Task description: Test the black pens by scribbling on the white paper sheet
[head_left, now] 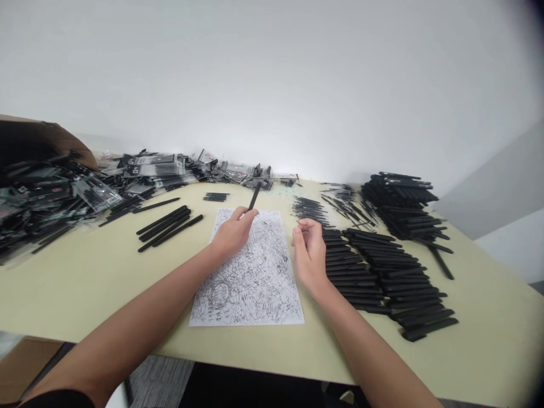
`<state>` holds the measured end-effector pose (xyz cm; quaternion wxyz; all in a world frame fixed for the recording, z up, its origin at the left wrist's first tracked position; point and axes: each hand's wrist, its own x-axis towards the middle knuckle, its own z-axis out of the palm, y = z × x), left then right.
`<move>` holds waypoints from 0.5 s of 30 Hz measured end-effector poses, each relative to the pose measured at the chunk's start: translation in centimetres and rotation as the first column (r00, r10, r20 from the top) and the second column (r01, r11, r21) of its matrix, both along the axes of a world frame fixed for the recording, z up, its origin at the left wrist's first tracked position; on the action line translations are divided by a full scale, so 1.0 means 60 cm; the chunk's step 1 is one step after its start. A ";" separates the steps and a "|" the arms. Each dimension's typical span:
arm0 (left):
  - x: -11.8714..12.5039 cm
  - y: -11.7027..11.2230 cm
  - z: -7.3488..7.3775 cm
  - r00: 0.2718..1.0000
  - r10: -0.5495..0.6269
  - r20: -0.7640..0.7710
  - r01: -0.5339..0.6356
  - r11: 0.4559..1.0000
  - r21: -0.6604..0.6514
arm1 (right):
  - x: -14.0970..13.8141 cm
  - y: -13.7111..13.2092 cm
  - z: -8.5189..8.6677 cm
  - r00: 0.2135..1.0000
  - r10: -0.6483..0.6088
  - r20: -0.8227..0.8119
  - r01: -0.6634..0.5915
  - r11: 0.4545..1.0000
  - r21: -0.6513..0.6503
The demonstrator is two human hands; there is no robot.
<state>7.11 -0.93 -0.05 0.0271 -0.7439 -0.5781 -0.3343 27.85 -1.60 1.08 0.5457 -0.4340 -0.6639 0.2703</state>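
A black pen (pixel 255 196) sticks up, tilted, from my left hand (pixel 233 232), whose fingers are closed around it. Beneath that hand lies a white sheet of paper (pixel 255 283) covered in dense dark scribbles. My right hand (pixel 309 249) hovers by the sheet's right edge with thumb and fingers pinched together; whatever they hold, if anything, is too small to make out. Just beyond it are thin pen refills (pixel 310 209) in a row. Beside it, rows of black pens (pixel 352 272) cover the table to the right.
Several loose black pens (pixel 168 226) lie left of the paper, with short black pieces (pixel 216 196) behind it. Packaged pens (pixel 153 167) heap along the wall and by a cardboard box (pixel 68 141). A tall pen stack (pixel 399 198) stands at the back right of the pale table (pixel 140 294).
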 end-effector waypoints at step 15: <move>-0.005 -0.008 0.042 0.865 0.381 -0.327 -0.464 0.856 -0.228 | -0.001 -0.004 -0.008 0.995 0.090 0.048 -0.090 0.996 0.003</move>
